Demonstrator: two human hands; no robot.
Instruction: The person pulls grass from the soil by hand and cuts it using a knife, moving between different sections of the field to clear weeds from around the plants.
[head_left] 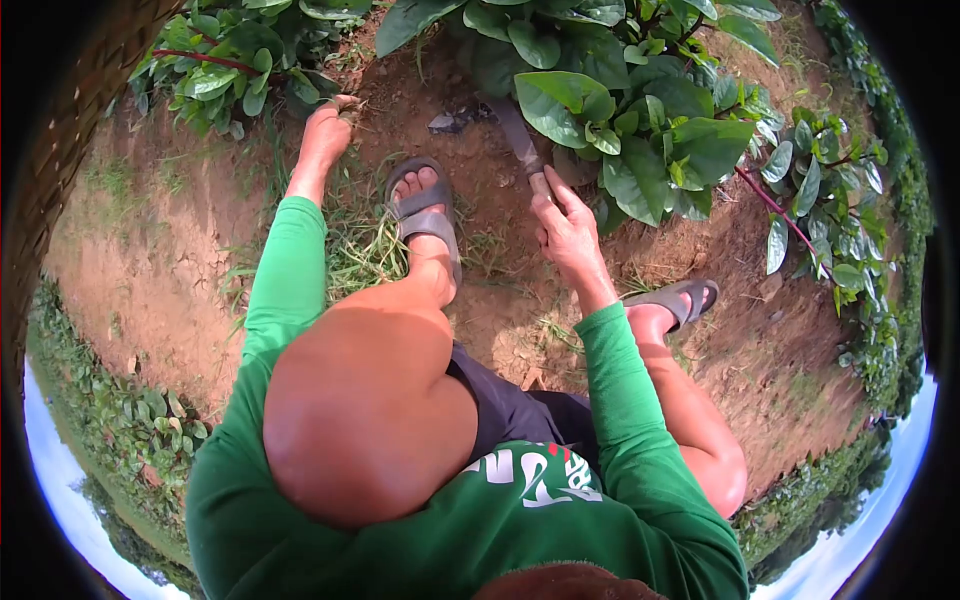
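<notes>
My right hand (568,232) is wrapped round the handle of a knife (517,135). Its blade points up and away, and the tip lies near the soil under broad green leaves (640,175). At the upper left, my left hand (328,132) is closed beside a leafy plant (225,75), with thin dry stalks or roots showing at the fingertips. What else those fingers hold is too small to tell. Pulled or loose grass (370,250) lies between my left forearm and my sandalled foot (425,205).
Brown soil (160,270) surrounds me. My other sandalled foot (680,300) rests at the right. A plant with a red stem (780,210) leans over the soil there. A small dark scrap (447,123) lies left of the blade. A woven brim edges the upper left.
</notes>
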